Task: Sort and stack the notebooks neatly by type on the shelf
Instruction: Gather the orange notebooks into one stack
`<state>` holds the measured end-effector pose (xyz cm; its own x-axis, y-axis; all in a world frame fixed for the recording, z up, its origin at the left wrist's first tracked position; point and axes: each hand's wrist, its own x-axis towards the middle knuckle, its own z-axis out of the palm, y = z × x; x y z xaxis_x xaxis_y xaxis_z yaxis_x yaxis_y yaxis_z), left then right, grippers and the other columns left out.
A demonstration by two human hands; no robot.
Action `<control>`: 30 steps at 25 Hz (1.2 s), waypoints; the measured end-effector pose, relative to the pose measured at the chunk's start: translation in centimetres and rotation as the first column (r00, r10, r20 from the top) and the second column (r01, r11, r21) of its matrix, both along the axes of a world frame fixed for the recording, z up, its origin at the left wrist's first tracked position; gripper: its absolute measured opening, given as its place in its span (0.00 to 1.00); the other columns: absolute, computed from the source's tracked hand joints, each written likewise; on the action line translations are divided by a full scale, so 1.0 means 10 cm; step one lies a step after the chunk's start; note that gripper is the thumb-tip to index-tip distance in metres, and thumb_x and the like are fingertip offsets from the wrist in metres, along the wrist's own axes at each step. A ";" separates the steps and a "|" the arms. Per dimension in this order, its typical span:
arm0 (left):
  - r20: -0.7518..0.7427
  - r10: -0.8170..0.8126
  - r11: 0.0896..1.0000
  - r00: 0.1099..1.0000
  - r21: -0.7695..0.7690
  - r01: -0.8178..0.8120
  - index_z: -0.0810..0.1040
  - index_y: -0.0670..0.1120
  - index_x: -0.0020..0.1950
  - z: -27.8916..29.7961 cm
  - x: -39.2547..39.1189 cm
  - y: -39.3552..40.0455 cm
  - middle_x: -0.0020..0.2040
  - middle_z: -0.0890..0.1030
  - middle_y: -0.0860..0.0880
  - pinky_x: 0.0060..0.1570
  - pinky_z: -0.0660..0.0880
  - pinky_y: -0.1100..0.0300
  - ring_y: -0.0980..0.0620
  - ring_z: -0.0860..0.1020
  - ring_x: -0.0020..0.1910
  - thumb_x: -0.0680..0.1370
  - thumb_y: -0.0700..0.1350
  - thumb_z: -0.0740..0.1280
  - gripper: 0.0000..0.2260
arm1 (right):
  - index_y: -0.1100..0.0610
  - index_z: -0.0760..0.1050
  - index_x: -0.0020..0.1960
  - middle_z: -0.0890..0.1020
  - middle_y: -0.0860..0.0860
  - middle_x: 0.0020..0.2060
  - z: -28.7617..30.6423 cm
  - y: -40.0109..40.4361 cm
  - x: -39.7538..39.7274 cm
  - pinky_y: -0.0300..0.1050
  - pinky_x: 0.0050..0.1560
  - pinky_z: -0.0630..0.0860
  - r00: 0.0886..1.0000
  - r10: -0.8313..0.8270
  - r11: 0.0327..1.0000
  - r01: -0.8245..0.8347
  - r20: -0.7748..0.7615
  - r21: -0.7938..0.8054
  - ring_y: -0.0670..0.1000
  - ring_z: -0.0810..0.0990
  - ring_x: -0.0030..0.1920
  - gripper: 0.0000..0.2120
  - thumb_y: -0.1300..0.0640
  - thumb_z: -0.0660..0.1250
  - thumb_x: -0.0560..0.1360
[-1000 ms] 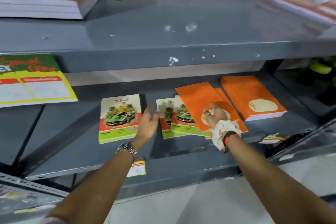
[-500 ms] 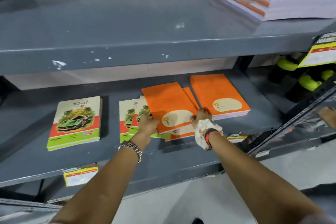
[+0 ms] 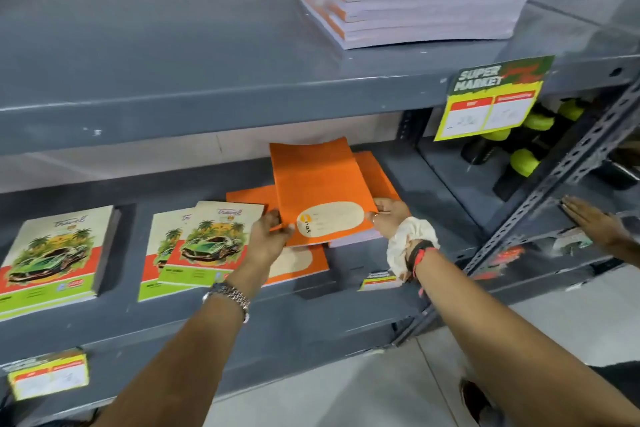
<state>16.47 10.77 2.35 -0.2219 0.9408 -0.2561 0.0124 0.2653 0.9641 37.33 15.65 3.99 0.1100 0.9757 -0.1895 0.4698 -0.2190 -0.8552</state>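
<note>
Both hands pinch one orange notebook [image 3: 320, 191] on the lower shelf [image 3: 433, 191]: the left hand [image 3: 268, 236] at its seven o'clock corner, the right hand [image 3: 389, 215] at four o'clock. It hangs tilted over the orange stack [image 3: 375, 170], probably for squaring on top. The car-cover notebooks [image 3: 207, 246] lie at nine o'clock, kept apart.

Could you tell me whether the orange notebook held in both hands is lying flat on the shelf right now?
No: the orange notebook is tilted, far edge raised, gripped by the left hand and right hand.
</note>
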 end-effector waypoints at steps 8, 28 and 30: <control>-0.301 -0.088 0.996 0.950 0.001 0.093 0.77 0.52 0.44 -0.27 0.49 0.38 0.48 0.81 0.44 0.53 0.77 0.46 0.40 0.79 0.53 0.72 0.49 0.70 0.04 | 0.61 0.79 0.44 0.78 0.60 0.42 -0.23 0.34 0.58 0.45 0.47 0.73 0.955 -0.148 0.985 0.166 0.257 -0.047 0.59 0.75 0.45 0.10 0.66 0.58 0.72; -0.541 -0.075 0.988 0.838 -0.157 -0.012 0.69 0.46 0.66 -0.24 -1.89 -0.59 0.58 0.78 0.45 0.53 0.75 0.53 0.42 0.78 0.56 0.73 0.35 0.60 0.21 | 0.59 0.79 0.48 0.84 0.59 0.48 -0.52 -0.72 -2.42 0.46 0.51 0.78 0.990 0.125 0.973 -0.110 0.062 -0.205 0.59 0.82 0.49 0.07 0.59 0.69 0.70; -0.425 0.006 0.990 0.905 -0.123 -0.064 0.70 0.47 0.65 -0.14 -2.09 -0.66 0.56 0.79 0.47 0.49 0.74 0.56 0.45 0.78 0.51 0.74 0.37 0.62 0.19 | 0.63 0.79 0.50 0.83 0.59 0.49 -0.43 -0.76 -2.59 0.43 0.50 0.74 0.994 0.105 0.982 -0.106 -0.015 -0.156 0.58 0.81 0.51 0.09 0.65 0.69 0.70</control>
<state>-4.41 4.13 0.96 -0.3691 0.8948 -0.2510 0.3995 0.3966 0.8265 11.42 8.05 -0.29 0.0064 0.9400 -0.3412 0.4919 -0.3000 -0.8173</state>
